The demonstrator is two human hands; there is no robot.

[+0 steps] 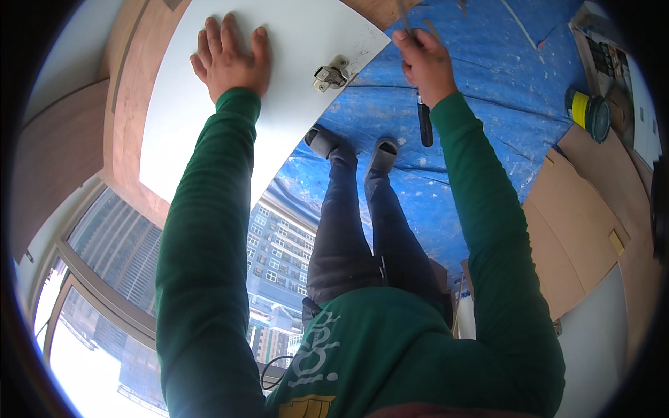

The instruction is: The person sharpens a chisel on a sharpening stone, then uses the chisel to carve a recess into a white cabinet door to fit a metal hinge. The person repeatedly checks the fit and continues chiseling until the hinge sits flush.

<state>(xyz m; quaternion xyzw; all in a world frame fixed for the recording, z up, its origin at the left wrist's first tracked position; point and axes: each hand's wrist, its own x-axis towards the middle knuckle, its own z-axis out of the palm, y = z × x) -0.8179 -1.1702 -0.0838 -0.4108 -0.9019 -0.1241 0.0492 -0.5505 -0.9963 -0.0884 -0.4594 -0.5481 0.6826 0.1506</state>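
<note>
My left hand (232,61) lies flat, fingers spread, on a white cabinet panel (188,129). A metal cabinet hinge (330,74) is fitted near the panel's right edge, with dark scuff marks beside it. Beyond that edge, my right hand (426,64) is closed around a tool with a black handle (424,124). The handle sticks out below my fist, and thin metal parts show above my fingers. My fist covers the tool's middle, so its exact kind cannot be made out.
Paint-spotted blue sheeting (488,90) covers the floor under my grey slippers. Wooden boards (129,104) lie beneath and left of the panel. Cardboard (571,223) and a dark tub with a yellow label (589,113) are at the right. A window (115,244) is at lower left.
</note>
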